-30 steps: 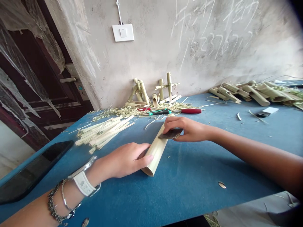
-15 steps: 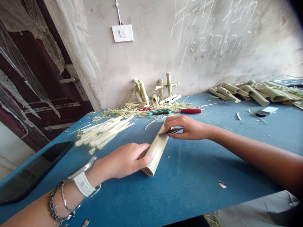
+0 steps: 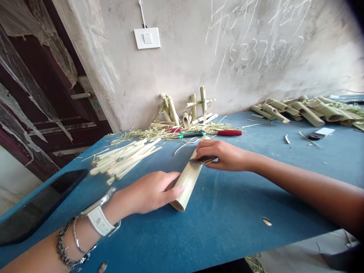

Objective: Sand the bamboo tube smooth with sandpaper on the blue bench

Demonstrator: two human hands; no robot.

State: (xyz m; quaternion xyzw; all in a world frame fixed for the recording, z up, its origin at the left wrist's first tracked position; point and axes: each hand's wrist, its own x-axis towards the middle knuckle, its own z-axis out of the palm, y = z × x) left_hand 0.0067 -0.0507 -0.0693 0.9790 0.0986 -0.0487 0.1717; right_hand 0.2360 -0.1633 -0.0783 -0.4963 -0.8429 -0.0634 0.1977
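A pale, hollow bamboo tube lies slanted on the blue table, its open end toward me. My left hand grips the tube near that end, thumb on top and fingers around the far left side. Farther up the tube, my right hand pinches a dark, flat blade, whose edge rests against the tube's upper surface. The blade's handle, if it has one, is hidden by my fingers.
Split bamboo strips lie left of the tube. Behind are shavings, a red-handled tool and a black-and-green cutter. Cut bamboo pieces are heaped at back right. A black phone-like slab lies at left.
My right hand has shifted slightly left and the blade has tilted flatter on the tube. My left hand and the tube stay in place.
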